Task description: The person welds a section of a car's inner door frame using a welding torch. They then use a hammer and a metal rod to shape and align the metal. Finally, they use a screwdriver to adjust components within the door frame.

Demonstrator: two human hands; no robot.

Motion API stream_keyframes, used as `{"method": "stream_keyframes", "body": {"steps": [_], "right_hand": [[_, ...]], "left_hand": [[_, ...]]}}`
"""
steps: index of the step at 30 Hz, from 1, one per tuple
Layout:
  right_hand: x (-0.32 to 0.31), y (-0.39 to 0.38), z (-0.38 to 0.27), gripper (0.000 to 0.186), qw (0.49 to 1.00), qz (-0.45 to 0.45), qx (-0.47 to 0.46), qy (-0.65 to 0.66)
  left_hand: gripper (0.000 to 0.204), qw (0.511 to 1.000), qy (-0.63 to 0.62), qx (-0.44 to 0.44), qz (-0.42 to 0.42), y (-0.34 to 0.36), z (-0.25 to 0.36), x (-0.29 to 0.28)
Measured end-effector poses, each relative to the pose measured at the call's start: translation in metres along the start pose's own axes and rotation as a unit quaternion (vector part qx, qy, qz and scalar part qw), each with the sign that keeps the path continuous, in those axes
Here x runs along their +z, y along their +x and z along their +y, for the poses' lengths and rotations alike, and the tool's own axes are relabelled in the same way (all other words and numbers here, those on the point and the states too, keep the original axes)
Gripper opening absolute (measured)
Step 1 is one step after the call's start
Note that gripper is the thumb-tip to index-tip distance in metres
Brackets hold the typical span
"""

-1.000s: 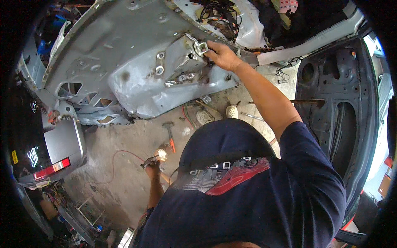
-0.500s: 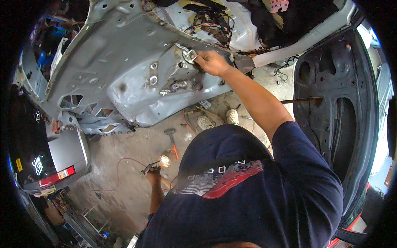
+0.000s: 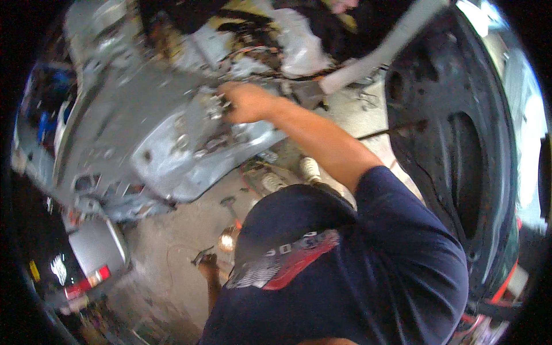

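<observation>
My right hand reaches across to the bare grey body panel, its fingers closed on a light metal bracket at the panel's upper right part. Motion blur hides whether the bracket is fixed there. Low on the left, my left hand is closed round a dark-handled tool, too blurred to name. Right beside it glows a round, lamp-like light. Several holes and metal fittings show on the panel.
A hammer with an orange handle lies on the concrete floor. To the right stands a large dark panel with cut-outs. Loose wiring hangs beyond the grey panel. A silver part with a red tail light is at left.
The whole view has shifted, so the panel now appears further left and lower. My right hand stays at the bracket. My left hand stays low with its tool; the glow now partly covers the hammer.
</observation>
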State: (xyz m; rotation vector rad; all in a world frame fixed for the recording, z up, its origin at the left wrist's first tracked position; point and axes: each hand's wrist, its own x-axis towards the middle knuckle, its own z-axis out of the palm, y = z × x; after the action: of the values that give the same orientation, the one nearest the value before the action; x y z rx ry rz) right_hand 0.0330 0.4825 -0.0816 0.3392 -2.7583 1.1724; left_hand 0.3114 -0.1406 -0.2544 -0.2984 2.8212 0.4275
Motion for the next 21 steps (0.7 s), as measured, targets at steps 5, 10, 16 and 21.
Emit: {"method": "stream_keyframes", "body": {"steps": [5, 10, 16, 21], "right_hand": [[0.004, 0.015, -0.003, 0.048, 1.000, -0.009, 0.007, -0.029], [0.004, 0.013, 0.011, 0.036, 0.992, -0.078, 0.031, -0.096], [0.006, 0.024, -0.029, 0.026, 0.958, -0.157, 0.070, -0.227], [-0.004, 0.029, -0.035, 0.023, 0.958, -0.152, 0.112, -0.218]], "left_hand": [[0.032, 0.999, -0.026, -0.021, -0.040, 0.008, -0.008, -0.013], [0.032, 0.994, 0.083, 0.066, -0.040, 0.051, 0.070, 0.000], [0.032, 0.988, 0.111, 0.100, -0.026, 0.080, 0.156, 0.040], [0.032, 0.987, 0.112, 0.113, -0.035, 0.102, 0.159, 0.037]]}}
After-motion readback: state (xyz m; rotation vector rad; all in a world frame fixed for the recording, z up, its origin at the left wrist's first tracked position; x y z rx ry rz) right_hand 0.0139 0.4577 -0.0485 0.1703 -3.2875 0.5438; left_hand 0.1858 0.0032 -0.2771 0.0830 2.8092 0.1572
